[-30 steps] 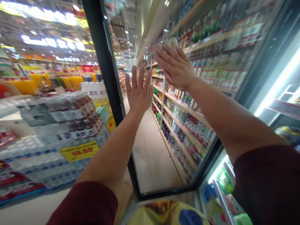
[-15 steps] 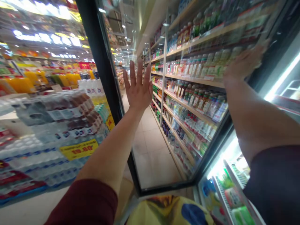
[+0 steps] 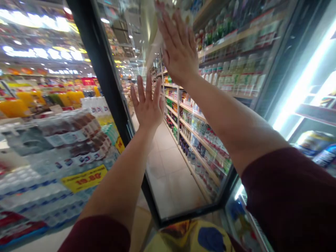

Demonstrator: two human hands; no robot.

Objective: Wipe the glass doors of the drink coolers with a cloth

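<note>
A glass door (image 3: 168, 196) with a dark frame (image 3: 105, 66) stands swung out in front of me. On its left part my left hand (image 3: 148, 106) lies against the pane, fingers spread and holding nothing. Higher up and to the right is my right hand (image 3: 181, 52), fingers stretched out flat at the glass. A pale blurred patch shows around its fingertips; I cannot tell whether it is a cloth or a reflection. Shelves of bottles (image 3: 228, 75) appear in or through the pane.
At the right is a lit cooler (image 3: 309, 105) with cans (image 3: 315, 141) inside. Stacked packs of bottles (image 3: 65, 140) stand at the left, bearing a yellow price sign (image 3: 84, 178). Yellow printed fabric (image 3: 189, 236) is close below me.
My right hand has swept left across the glass, from beside the right frame to the upper middle. The left hand stays spread on the pane. The view has shifted slightly.
</note>
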